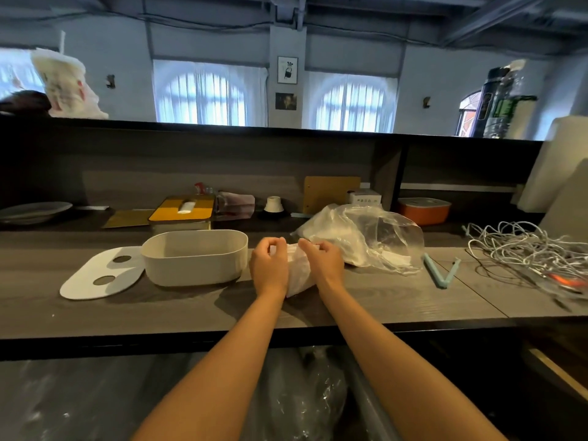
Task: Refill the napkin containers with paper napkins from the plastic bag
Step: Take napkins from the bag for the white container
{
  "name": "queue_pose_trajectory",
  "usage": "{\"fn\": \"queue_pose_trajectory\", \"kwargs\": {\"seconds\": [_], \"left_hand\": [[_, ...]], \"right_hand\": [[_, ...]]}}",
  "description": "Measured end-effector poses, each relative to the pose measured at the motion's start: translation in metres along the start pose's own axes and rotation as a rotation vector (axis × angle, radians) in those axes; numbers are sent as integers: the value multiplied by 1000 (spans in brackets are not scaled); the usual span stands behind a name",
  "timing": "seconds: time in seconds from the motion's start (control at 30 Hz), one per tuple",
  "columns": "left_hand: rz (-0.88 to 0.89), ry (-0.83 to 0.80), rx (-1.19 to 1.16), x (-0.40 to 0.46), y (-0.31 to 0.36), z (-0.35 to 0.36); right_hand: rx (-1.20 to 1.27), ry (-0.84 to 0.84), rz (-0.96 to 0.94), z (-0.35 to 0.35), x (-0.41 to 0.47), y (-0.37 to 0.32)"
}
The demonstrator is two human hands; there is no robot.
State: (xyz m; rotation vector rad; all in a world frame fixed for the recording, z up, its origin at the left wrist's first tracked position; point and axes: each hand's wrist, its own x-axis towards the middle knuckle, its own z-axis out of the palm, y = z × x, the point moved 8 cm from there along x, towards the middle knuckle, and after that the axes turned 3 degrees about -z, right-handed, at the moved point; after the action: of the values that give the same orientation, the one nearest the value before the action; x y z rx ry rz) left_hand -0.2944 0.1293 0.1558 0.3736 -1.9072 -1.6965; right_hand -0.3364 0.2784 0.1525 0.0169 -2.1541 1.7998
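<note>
A stack of white paper napkins (297, 270) stands on the grey counter between my hands. My left hand (269, 265) grips its left side and my right hand (324, 262) grips its right side, fingers curled over the top. Just left of them sits an open white oval napkin container (194, 256), which looks empty inside. Its flat white lid (100, 275) with two holes lies on the counter further left. A clear plastic bag (366, 237) with more white napkins lies behind and to the right of my right hand.
A yellow-lidded container (181, 211) with a napkin poking out and an orange container (424, 210) sit on the back shelf. A blue bag clip (440, 272) and a tangle of white cables (528, 249) lie at right. A plate (31, 211) sits far left.
</note>
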Motion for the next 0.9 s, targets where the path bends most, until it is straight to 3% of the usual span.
{"fn": "queue_pose_trajectory", "kwargs": {"seconds": [0.2,0.33,0.5,0.63,0.8,0.9], "left_hand": [[54,-11,-5,-1,2,1],[49,-58,-69,-4,2,1],[18,-7,-20,-6,0,-2],[71,-115,41,-9,4,9],[111,-63,39,-10,6,6],[201,-113,63,-13,13,10]], "right_hand": [[88,60,-49,-11,1,-3],[58,-30,18,-1,-2,1],[165,82,21,-16,-6,3],[107,5,-7,-9,-9,1],[170,133,28,-24,-5,5],[211,148,25,-24,-5,4]]}}
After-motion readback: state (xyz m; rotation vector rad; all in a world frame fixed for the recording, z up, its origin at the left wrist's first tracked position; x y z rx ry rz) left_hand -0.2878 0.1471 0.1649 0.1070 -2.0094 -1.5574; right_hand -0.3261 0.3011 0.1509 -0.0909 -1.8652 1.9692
